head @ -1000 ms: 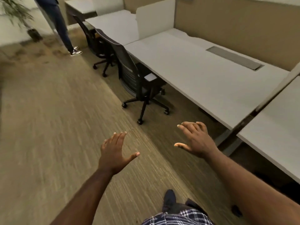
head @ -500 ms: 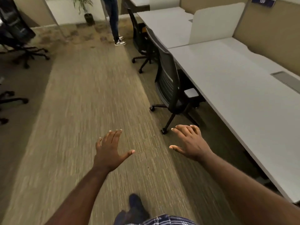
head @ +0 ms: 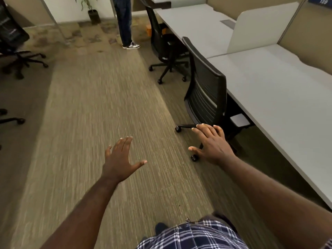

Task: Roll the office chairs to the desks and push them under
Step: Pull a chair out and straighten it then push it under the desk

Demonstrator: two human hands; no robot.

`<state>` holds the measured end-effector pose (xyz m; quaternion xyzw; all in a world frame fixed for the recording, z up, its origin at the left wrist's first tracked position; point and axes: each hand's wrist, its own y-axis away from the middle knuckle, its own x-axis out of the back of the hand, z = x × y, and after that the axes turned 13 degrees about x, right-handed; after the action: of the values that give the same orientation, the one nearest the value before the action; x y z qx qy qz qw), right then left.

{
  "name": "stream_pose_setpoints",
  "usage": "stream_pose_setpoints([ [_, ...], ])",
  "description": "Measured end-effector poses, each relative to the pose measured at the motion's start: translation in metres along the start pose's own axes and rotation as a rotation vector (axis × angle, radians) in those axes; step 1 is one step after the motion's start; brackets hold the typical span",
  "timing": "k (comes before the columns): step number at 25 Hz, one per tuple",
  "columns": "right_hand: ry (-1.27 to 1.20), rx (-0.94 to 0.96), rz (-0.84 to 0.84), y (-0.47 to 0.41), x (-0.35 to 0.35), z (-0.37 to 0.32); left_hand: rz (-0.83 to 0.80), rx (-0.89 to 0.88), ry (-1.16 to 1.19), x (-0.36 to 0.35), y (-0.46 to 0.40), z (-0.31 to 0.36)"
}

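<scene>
Underfoot, a striped beige carpet [head: 107, 108] runs up the middle of the room, bordered by a darker grey-brown strip on the left. Both arms reach forward over it. The left hand [head: 120, 157] is spread flat, palm down, fingers apart, holding nothing. The right hand [head: 212, 142] is likewise wide open and empty, its fingertips showing in front of the base of the nearest chair [head: 206, 92]; whether they touch it cannot be told.

That black mesh-backed chair stands at the edge of a long pale grey tabletop [head: 280, 90] on the right, its seat tucked beneath and its back against the edge. A second black chair [head: 161, 42] sits farther along, at the next tabletop [head: 194, 26], with a white divider panel [head: 260, 27] between the two work surfaces and tan partition walls behind them.

On the left, part of another black chair [head: 12, 42] stands well apart from the desks, and more wheeled legs poke in lower down. At the far end a standing person's legs [head: 124, 24] and a potted plant [head: 91, 9] show against a white wall.
</scene>
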<state>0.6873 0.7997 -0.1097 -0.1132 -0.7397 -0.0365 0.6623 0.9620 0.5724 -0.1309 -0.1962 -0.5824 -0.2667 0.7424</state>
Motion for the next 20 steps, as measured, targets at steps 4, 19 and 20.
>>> stream_pose_setpoints([
  [4, 0.005, -0.024, 0.047, -0.055, 0.006, 0.012, 0.015, -0.066, 0.005, 0.012, -0.070, -0.003],
  [19, 0.226, -0.381, 0.140, -0.232, 0.043, 0.185, 0.118, -0.400, -0.114, 0.055, -0.379, 0.119],
  [20, 0.212, -0.457, 0.120, -0.235, 0.042, 0.191, 0.120, -0.441, -0.140, 0.056, -0.395, 0.130],
])
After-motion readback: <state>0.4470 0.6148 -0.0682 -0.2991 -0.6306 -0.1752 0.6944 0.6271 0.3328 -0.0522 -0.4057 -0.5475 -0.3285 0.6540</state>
